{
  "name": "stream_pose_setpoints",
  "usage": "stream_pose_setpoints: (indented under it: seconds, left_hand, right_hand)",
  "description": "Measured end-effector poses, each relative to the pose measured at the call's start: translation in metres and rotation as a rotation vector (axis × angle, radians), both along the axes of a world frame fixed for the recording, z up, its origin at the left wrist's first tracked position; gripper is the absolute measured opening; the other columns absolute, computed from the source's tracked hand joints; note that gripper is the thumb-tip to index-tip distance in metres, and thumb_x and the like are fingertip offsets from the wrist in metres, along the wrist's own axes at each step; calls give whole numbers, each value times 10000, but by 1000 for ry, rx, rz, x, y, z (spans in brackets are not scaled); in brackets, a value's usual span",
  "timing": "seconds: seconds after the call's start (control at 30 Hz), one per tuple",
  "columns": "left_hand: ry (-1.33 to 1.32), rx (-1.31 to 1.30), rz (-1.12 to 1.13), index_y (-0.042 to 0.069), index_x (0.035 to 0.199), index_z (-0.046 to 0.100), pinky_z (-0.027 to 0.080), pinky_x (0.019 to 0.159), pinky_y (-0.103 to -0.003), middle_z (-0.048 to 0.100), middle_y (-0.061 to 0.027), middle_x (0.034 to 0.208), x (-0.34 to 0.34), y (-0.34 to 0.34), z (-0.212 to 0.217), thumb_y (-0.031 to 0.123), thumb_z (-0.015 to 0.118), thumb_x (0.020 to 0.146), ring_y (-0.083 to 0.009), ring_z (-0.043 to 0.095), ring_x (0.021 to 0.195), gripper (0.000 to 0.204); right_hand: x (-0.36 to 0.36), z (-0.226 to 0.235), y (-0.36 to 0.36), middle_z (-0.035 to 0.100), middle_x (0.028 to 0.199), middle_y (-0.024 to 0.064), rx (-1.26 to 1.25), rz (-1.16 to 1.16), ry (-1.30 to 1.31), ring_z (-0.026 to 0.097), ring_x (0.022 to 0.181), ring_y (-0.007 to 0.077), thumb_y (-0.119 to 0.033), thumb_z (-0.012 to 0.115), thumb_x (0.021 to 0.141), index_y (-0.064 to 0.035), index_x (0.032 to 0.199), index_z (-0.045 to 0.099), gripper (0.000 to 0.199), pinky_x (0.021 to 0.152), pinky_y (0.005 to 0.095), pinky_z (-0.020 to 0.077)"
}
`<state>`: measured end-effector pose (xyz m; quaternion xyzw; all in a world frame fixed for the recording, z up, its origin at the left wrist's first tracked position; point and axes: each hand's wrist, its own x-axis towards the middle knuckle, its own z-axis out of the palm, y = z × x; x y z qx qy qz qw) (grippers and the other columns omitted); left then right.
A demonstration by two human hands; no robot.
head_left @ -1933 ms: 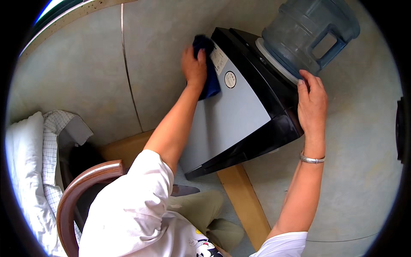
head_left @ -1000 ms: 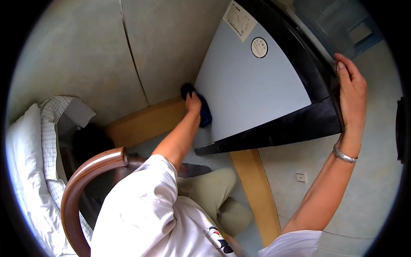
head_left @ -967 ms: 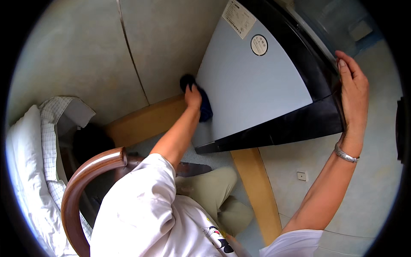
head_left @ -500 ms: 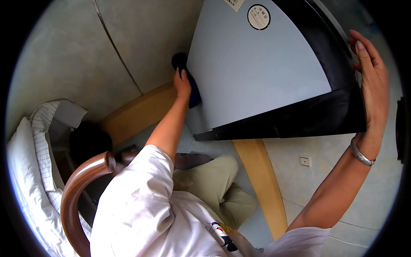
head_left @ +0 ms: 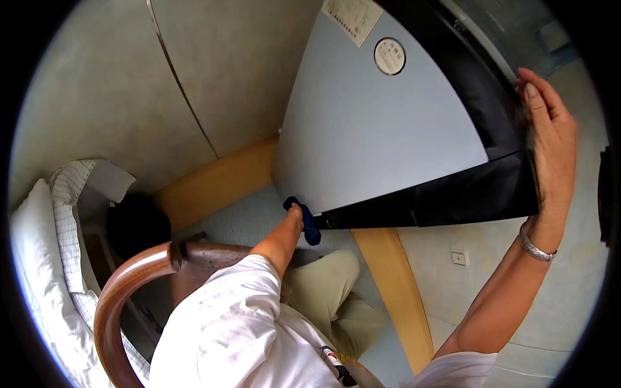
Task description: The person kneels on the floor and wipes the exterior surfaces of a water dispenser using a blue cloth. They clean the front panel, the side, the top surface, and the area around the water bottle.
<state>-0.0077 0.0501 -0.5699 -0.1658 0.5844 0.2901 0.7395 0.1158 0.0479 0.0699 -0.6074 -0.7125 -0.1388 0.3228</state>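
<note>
Forearm (head_left: 275, 249) aslant, left hand (head_left: 296, 216) low on blue cloth (head_left: 312, 231)

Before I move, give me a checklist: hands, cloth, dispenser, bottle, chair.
1. Left hand gripping cloth: ok.
2. Cloth at the dispenser's lower corner: ok.
3. Right hand at the dispenser's upper edge: ok.
4. Bottle seated squarely: cannot tell, dim and cut off at the picture's rim.
5. Chair clear of left sleeve: cannot tell, they overlap in view.
</note>
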Motion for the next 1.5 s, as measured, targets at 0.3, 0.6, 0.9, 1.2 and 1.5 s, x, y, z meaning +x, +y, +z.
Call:
stream_pose_setpoints:
  seconds: [0.3,0.6,0.9,1.2,1.5]
  left_hand:
    - [566,451,-10,44,1362,328,322,994,-401,386,-133,1364,-81,151,136,382,312,948,-286,425,1181,534]
    - [951,1582,337,-2,1238,474,328,969,-283,518,-111,1212,-69,117,410,181,413,950,-186,462,1110,346]
    - [1676,2256,410,81,980,626,433,821,-369,580,-104,1028,-43,55,555,67,633,729,-317,521,891,252]
    - [1974,2005,-75,96,867,667,464,742,-374,616,-90,968,-61,92,598,274,526,849,-325,545,870,227]
    - [1912,1559,-711,115,930,674,473,808,-428,622,-109,980,-102,172,621,342,400,882,-392,554,930,359]
  right_hand:
    - [5,0,-11,634,927,145,29,46,105,595,831,222,-170,520,865,20,1004,609,252,770,292,444]
    - [4,-2,-7,607,900,168,137,80,83,576,841,340,-126,521,836,7,933,614,189,751,370,451]
    - [3,-3,-7,615,900,139,152,36,119,580,849,329,-143,519,843,-9,919,629,189,754,379,461]
    - [6,-3,-13,614,915,133,159,30,115,578,865,326,-160,515,848,-25,926,633,195,765,382,461]
    - [-3,-3,-12,614,939,139,157,19,95,575,888,328,-170,510,850,-28,936,633,206,776,390,458]
